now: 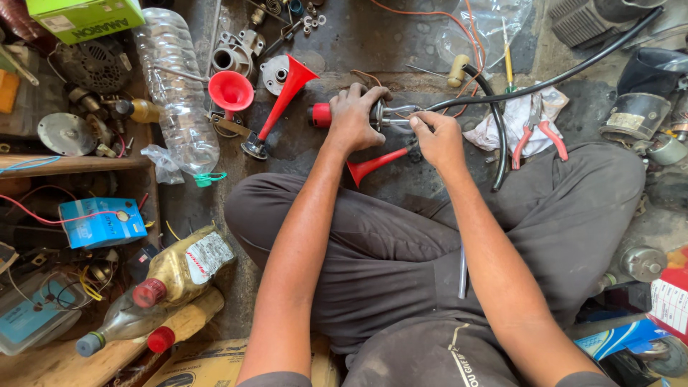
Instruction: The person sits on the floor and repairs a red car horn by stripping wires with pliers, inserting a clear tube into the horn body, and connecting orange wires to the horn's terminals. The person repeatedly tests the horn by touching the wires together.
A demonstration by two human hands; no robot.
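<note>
My left hand [355, 117] wraps over a red horn assembly [320, 115] with a metal fitting [380, 115] on the dirty floor. My right hand [438, 140] pinches the fitting's small metal pipe where a black hose [545, 82] joins it. A thin red trumpet [373, 165] points toward me from under the hands. I sit cross-legged in grey trousers [401, 258].
Two more red horn trumpets [231, 91] [287, 89] lie to the left beside a clear plastic bottle [175, 86]. Red-handled pliers [534, 136] rest on a white rag [516, 118]. A screwdriver [507, 64], motors, oil bottles [179, 269] and boxes crowd the sides.
</note>
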